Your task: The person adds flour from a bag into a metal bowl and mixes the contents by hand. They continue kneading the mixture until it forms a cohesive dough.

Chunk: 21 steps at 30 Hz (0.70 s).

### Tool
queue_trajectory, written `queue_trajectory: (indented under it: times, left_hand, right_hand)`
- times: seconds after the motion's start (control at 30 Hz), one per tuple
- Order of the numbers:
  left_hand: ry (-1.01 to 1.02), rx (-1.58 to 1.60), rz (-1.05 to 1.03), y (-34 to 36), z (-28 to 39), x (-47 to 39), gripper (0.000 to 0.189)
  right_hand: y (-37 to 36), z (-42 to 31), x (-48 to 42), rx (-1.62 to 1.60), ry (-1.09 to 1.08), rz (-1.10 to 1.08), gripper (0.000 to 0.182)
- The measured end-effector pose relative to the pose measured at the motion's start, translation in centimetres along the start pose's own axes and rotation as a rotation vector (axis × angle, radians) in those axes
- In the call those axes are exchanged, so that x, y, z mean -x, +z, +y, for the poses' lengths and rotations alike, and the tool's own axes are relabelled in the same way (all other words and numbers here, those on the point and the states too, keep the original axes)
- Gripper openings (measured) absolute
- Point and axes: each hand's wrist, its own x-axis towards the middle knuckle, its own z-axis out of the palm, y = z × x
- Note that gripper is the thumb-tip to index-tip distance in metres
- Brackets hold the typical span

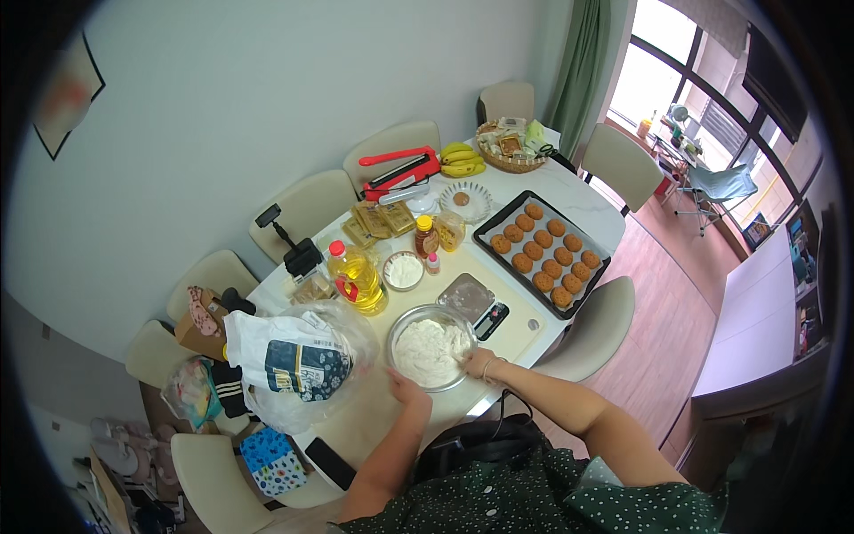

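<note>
A round metal bowl (395,372) of white flour (427,350) stands at the table's near edge. My right hand (482,364) is at the bowl's right rim, its fingers bent; whether it grips the rim or something in the flour cannot be told. My left hand (404,387) is beside the bowl's lower left rim, a finger extended, with nothing seen in it. Behind the bowl lies a digital kitchen scale (467,295). A small bowl of white powder (404,270), a bottle of yellow oil (360,284) and a honey-coloured bottle with a yellow cap (425,239) stand farther back.
A black baking tray (486,241) with rows of brown cookies (532,250) lies at the right. A large white flour bag (293,364) in clear plastic stands left of the bowl. A phone (330,463) rests at the near left edge. Bananas (462,160) and a red sealing machine (401,177) lie at the back.
</note>
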Motion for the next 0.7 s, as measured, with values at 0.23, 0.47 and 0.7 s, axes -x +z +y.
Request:
queue_trajectory:
  times: [0.23,0.47,0.7]
  left_hand:
    - [-0.435,-0.240,-0.230,-0.3,5.5,5.8,0.069]
    - [0.058,-0.464,-0.274,-1.8,1.9,-9.6,0.058]
    - [0.161,-0.507,-0.459,3.0,7.4,-4.6,0.048]
  right_hand:
    - [-0.5,1.0,2.5,0.174,-0.263,0.205,0.025]
    - [-8.4,-6.6,6.7,0.663,-0.298,0.160,0.019]
    - [-8.9,-6.5,1.6,0.998,-0.353,0.293,0.018]
